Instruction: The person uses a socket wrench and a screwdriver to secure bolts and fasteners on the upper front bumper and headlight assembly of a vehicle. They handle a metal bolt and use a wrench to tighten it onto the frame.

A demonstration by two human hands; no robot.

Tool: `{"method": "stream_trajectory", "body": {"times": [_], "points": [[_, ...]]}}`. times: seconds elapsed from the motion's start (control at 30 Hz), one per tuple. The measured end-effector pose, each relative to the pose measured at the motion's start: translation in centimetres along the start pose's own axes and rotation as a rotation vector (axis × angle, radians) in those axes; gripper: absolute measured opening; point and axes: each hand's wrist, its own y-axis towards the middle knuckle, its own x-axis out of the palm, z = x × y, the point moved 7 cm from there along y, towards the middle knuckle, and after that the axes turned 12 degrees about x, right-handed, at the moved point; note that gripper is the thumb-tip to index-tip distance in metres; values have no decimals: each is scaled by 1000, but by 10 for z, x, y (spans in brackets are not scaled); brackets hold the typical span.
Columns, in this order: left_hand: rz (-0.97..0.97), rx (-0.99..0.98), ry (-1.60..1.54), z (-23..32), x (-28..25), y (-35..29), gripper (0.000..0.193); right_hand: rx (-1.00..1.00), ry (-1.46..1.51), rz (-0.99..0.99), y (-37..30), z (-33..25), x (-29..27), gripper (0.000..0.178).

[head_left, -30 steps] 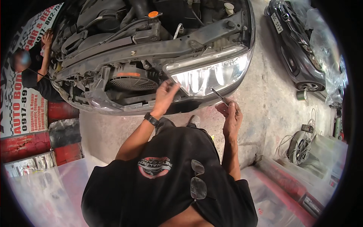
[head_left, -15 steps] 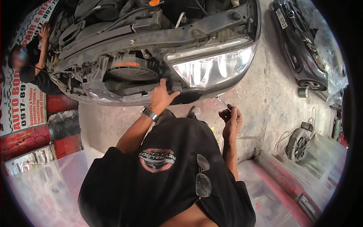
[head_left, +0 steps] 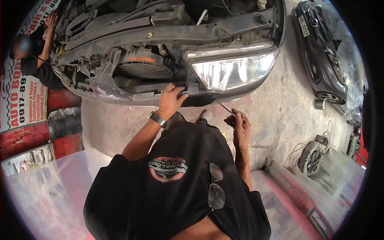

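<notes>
My left hand (head_left: 171,99), a metal-banded watch on its wrist, rests on the upper edge of the car's dark front bumper (head_left: 206,99). Its fingers are bent but apart, beside the inner end of the clear headlight (head_left: 236,72). Lower and to the right, my right hand (head_left: 241,126) is closed around a slim silver wrench (head_left: 227,108). The wrench's far end points up and left, close under the bumper's lower edge; whether it touches is unclear. Behind my left hand, a round fan grille (head_left: 150,71) with an orange label shows in the open front.
At the far left, another person's raised arm (head_left: 49,34) reaches to the car's side. A dark car (head_left: 320,56) partly under clear plastic stands at the right. Coiled cable (head_left: 316,162) and a can (head_left: 320,104) lie on the concrete floor. Plastic sheeting spreads along both lower sides.
My right hand and the wrench have shifted slightly left and up. My left hand's fingers have bent more over the bumper edge. The view has moved a little, so the car appears shifted right.
</notes>
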Motion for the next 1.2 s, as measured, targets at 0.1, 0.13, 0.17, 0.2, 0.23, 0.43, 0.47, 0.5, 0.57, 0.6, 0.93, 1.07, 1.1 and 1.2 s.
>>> {"method": "stream_trajectory", "body": {"times": [0.1,0.13,0.17,0.2,0.23,0.43,0.47,0.5,0.57,0.6,0.93,1.07,1.1,1.2], "points": [[-2,-41,0,4,3,-6,32,13,-53,-48,-3,-2,8,40],[35,-1,14,6,2,-6,32,17,-75,-78,-4,-2,11,41],[38,-7,15,2,2,-6,32,19,-80,-83,-4,-2,12,41],[34,1,-4,0,3,-4,31,30,-106,-110,-3,-2,16,40],[32,12,-24,0,4,-3,30,38,-132,-136,-2,-3,20,39],[-46,-276,-150,1,7,7,21,32,-204,-146,1,-7,22,39],[-47,-279,-150,5,5,12,21,35,-205,-147,2,-6,22,39],[-63,-388,-199,2,6,14,23,34,-207,-150,3,-6,22,39],[-54,-518,-233,-10,11,13,25,31,-215,-187,4,-8,29,39],[47,-445,-229,-17,13,15,28,35,-228,-189,2,-12,31,38],[141,-441,-174,-27,33,26,34,14,-279,-264,3,-15,34,39],[228,-481,-434,-18,21,7,26,7,-375,-374,11,-14,45,38],[229,-493,-509,-22,24,-5,28,10,-399,-423,12,-14,52,37],[199,-617,-538,-14,4,-54,34,26,-466,-582,15,-8,72,31]]}}
